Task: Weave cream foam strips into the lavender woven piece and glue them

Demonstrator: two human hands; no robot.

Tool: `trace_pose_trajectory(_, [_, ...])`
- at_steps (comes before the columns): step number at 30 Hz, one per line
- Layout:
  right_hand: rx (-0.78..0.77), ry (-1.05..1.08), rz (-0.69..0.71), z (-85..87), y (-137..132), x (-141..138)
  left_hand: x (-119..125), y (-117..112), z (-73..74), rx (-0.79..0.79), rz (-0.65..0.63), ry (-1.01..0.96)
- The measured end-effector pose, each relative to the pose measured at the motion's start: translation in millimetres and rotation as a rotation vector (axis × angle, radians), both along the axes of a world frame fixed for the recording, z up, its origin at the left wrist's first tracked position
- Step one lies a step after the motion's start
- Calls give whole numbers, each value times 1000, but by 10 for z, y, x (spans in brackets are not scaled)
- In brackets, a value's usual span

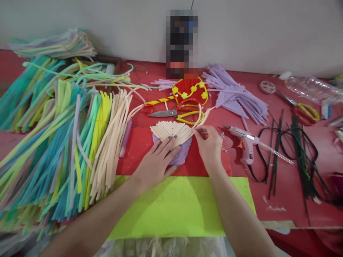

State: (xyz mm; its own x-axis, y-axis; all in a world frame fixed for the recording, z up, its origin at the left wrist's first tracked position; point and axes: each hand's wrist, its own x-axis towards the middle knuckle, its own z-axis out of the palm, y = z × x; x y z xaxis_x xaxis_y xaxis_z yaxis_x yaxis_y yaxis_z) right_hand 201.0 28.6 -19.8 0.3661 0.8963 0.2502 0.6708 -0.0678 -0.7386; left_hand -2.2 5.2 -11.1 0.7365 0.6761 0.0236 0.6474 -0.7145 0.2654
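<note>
My left hand (162, 157) lies flat with spread fingers on a fan-shaped piece of cream pipe cleaners (171, 130) laid side by side. Beneath that fan shows a similar lilac pipe-cleaner piece (183, 153). At the fan's right corner, my right hand (209, 144) has thumb and fingertips pinched together on the end of a cream pipe cleaner; the exact grip is partly hidden. Just beyond the fan are scissors (163, 114) with red and yellow handles. Behind them rests a red fan-shaped piece (184, 87) with yellow trim and flowers.
Bundles of coloured pipe cleaners (64, 142) fill the left side. Lilac pipe cleaners (235, 92) lie at the back right. A pink glue gun (245, 142), dark green stems (298, 153), more scissors (305, 110) and a plastic bottle (308, 87) are on the right. Yellow-green sheet (171, 207) covers the front edge.
</note>
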Motion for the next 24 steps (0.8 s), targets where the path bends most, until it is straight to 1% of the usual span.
trace_pose_trajectory(4, [-2,-84,67,13,6,78,1,1,11,-2,5,-6])
trace_pose_trajectory(8, [-31,-97,243,52,2,205,3,1,16,-10,1,2])
trace_pose_trajectory(10, [-33,-99,295,75,-3,252,3,0,14,-8,1,7])
trace_pose_trajectory(17, [-48,-101,335,100,-5,296,5,-2,4,-1,6,-1])
trace_pose_trajectory(24, [-28,-124,278,77,0,287,2,-3,13,-18,7,-5])
